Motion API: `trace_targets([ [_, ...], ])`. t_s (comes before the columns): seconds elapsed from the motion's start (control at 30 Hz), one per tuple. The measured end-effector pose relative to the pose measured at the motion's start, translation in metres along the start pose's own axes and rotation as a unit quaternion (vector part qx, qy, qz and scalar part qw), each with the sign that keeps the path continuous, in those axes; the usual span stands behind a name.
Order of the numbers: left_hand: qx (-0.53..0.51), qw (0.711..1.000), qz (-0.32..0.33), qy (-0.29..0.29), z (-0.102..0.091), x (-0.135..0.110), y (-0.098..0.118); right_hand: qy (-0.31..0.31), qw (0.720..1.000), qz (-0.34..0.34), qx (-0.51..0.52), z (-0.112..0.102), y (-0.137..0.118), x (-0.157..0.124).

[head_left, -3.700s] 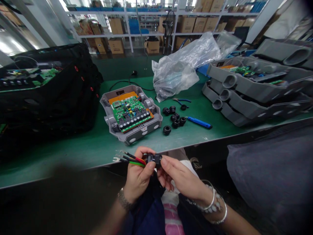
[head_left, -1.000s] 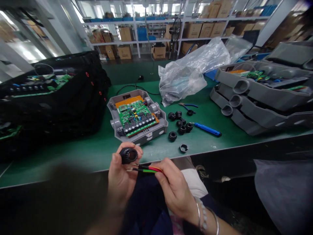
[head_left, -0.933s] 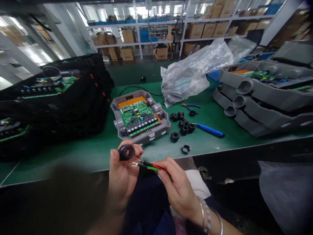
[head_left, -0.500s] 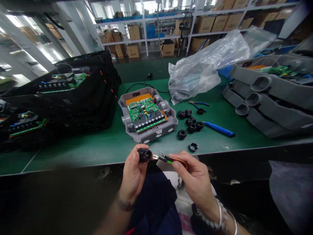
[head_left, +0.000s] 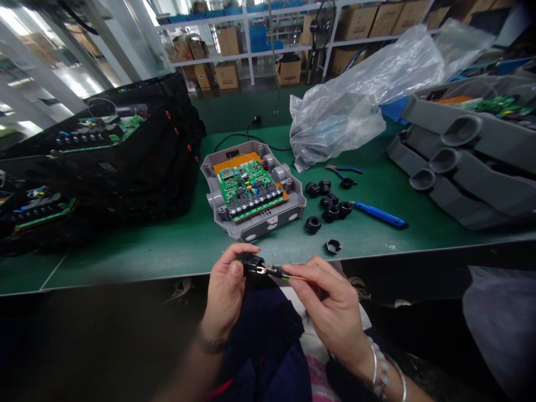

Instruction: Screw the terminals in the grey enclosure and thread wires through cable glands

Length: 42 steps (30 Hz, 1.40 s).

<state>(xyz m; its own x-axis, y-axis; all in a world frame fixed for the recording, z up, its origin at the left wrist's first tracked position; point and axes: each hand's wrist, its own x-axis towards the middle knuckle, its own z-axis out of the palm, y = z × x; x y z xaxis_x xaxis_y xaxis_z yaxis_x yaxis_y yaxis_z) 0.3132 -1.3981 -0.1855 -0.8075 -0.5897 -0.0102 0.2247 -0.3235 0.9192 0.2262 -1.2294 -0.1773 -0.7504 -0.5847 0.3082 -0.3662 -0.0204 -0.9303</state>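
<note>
My left hand [head_left: 226, 287] is closed on a black round cable gland [head_left: 249, 262], held just below the table's front edge. My right hand [head_left: 333, 301] pinches a bundle of red, green and black wires [head_left: 288, 274] and holds their metal tips at the gland's opening. An open grey box with a green circuit board [head_left: 251, 190] lies on the green table [head_left: 167, 245] right behind my hands. Several loose black glands [head_left: 329, 201] and one black nut [head_left: 334, 245] lie to its right.
A blue-handled tool [head_left: 380, 215] and small pliers [head_left: 341, 170] lie right of the glands. A clear plastic bag [head_left: 347, 111] sits behind them. Grey housings [head_left: 460, 162] are stacked at the right, black housings [head_left: 104, 162] at the left. Shelves with cartons stand at the back.
The gland came off the wires and turned in my left hand. A black nut now lies on the table. My right hand has brought the wire tips up to the gland's opening.
</note>
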Motion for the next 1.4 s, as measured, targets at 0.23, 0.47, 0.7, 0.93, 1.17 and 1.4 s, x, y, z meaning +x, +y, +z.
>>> trace_targets([
  [0.23, 0.113, 0.993, 0.007, -0.025, -0.013, -0.001, 0.003, -0.006, 1.000, -0.001, 0.006, 0.000, -0.001, 0.001],
  [0.47, 0.257, 0.957, 0.115, -0.068, -0.009, 0.000, 0.020, -0.034, 0.999, -0.012, -0.014, -0.002, -0.005, 0.001],
  [0.7, 0.311, 0.933, 0.158, -0.091, -0.014, 0.004, 0.026, -0.048, 0.999, 0.014, 0.006, 0.001, -0.008, 0.006],
  [0.93, 0.327, 0.925, 0.165, -0.096, -0.016, 0.006, 0.030, -0.054, 0.998, 0.017, 0.010, 0.003, -0.008, 0.006],
  [1.17, 0.400, 0.898, 0.143, -0.117, -0.014, 0.009, 0.046, -0.068, 0.998, -0.009, 0.002, 0.000, -0.005, 0.010],
  [1.4, 0.429, 0.902, 0.042, -0.019, 0.004, 0.001, 0.060, -0.047, 0.998, -0.051, -0.009, 0.003, -0.007, 0.005],
])
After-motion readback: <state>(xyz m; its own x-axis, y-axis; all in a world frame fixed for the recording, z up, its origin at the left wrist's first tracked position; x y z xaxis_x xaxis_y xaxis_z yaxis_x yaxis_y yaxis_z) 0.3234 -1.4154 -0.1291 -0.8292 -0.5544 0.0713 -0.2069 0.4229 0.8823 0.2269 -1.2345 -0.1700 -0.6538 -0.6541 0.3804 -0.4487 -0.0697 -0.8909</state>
